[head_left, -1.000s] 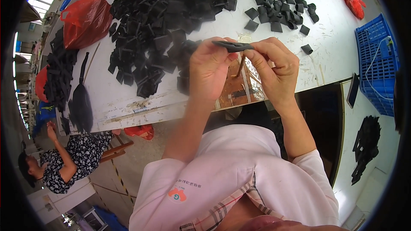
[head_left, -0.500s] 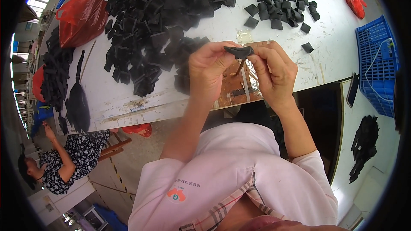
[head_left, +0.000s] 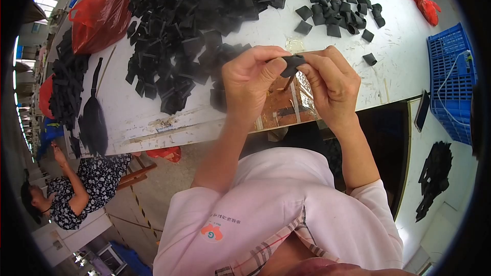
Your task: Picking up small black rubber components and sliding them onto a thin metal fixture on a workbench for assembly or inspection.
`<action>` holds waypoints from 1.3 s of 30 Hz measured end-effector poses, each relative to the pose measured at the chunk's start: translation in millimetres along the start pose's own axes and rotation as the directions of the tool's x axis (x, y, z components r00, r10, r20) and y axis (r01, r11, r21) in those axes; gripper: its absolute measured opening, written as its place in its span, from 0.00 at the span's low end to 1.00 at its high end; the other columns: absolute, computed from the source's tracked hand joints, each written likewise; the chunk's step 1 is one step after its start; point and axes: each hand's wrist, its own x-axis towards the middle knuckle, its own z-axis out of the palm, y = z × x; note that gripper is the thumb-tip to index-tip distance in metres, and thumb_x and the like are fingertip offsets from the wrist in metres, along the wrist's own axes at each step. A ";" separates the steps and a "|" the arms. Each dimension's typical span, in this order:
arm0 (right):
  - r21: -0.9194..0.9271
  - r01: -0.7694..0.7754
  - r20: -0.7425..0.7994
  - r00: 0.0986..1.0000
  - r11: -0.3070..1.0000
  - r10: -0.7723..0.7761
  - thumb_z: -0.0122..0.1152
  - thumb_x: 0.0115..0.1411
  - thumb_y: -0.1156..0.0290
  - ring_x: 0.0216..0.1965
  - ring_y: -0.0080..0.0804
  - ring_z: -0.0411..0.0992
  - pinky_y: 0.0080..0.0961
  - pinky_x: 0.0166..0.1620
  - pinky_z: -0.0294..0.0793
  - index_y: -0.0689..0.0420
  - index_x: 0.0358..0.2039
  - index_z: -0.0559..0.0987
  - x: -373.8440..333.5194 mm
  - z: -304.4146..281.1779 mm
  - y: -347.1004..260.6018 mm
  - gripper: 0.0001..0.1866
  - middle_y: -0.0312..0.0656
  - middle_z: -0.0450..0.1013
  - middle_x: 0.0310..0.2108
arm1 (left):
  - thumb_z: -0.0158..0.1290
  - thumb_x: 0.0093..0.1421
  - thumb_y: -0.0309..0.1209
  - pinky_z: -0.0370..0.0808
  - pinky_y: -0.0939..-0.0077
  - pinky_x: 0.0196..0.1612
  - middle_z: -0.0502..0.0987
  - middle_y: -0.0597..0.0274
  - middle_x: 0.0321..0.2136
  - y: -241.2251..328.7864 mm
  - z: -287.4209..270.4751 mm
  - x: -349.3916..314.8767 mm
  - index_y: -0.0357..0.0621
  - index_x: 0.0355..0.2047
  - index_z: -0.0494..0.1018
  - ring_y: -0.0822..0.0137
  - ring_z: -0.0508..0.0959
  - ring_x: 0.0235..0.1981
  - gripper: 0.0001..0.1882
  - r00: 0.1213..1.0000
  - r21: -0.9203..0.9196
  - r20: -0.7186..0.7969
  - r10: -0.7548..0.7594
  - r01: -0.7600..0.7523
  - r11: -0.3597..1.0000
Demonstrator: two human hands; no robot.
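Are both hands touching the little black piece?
Touching. The head view shows the left hand and the right hand both pinching the small black piece between their fingertips, held up above the white table.

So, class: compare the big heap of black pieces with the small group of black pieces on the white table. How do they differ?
The big heap is far larger than the small group. The big heap is piled thick and overlapping; the small group lies mostly one layer deep, with stray pieces apart. The big heap sits left of the hands, the small group beyond the right hand. Both are black squarish pieces.
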 end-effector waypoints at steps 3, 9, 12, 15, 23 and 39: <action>-0.012 0.038 -0.042 0.998 0.999 -0.039 0.60 0.44 0.79 0.19 0.30 0.62 0.23 0.21 0.60 0.60 0.25 0.74 -6.3 2.4 0.8 0.06 0.39 0.66 0.18 | 0.51 0.53 0.22 0.69 0.84 0.37 0.74 0.59 0.29 0.2 2.3 -1.8 0.32 0.32 0.72 0.74 0.72 0.31 0.07 0.999 0.084 0.041 0.025 -0.028 0.996; -0.006 0.019 -0.042 0.999 1.000 -0.019 0.60 0.44 0.79 0.19 0.31 0.63 0.24 0.21 0.61 0.60 0.25 0.74 -8.2 1.2 1.9 0.06 0.39 0.66 0.19 | 0.54 0.48 0.21 0.69 0.84 0.31 0.74 0.60 0.27 10.1 8.5 10.8 0.36 0.28 0.74 0.75 0.72 0.28 0.06 0.993 0.318 0.109 0.051 -0.083 0.944; -0.012 -0.009 0.010 1.000 1.000 0.009 0.60 0.44 0.79 0.19 0.32 0.63 0.24 0.21 0.62 0.60 0.25 0.74 0.7 -4.3 -7.7 0.06 0.39 0.66 0.19 | 0.55 0.45 0.20 0.68 0.82 0.27 0.74 0.62 0.23 15.1 4.7 20.4 0.40 0.25 0.75 0.73 0.72 0.24 0.05 0.970 0.463 0.207 0.126 -0.211 0.861; -0.060 0.029 0.000 1.000 0.998 -0.029 0.60 0.44 0.79 0.18 0.32 0.63 0.24 0.20 0.62 0.60 0.23 0.73 5.5 -3.0 -9.3 0.05 0.39 0.64 0.18 | 0.56 0.44 0.21 0.67 0.81 0.25 0.74 0.63 0.19 12.0 2.3 22.3 0.41 0.24 0.75 0.70 0.71 0.21 0.04 0.922 0.575 0.272 0.275 -0.385 0.722; 0.532 -0.513 0.295 0.858 0.673 0.420 0.59 0.51 0.71 0.21 0.19 0.63 0.17 0.23 0.62 0.58 0.29 0.75 15.2 -23.2 10.6 0.06 0.32 0.68 0.20 | 0.51 0.51 0.22 0.68 0.85 0.30 0.74 0.61 0.25 -36.6 -43.2 3.7 0.36 0.30 0.73 0.75 0.72 0.26 0.05 0.997 0.638 -0.011 0.072 -0.048 0.768; 0.255 -0.815 0.598 0.556 0.521 0.578 0.50 0.56 0.68 0.16 0.17 0.63 0.15 0.20 0.63 0.64 0.26 0.75 -62.2 21.9 -2.2 0.12 0.35 0.69 0.15 | 0.50 0.50 0.27 0.69 0.65 0.30 0.69 0.52 0.26 -77.0 -82.7 -13.6 0.38 0.20 0.67 0.53 0.70 0.29 0.06 0.997 1.000 -0.004 0.075 0.006 -0.028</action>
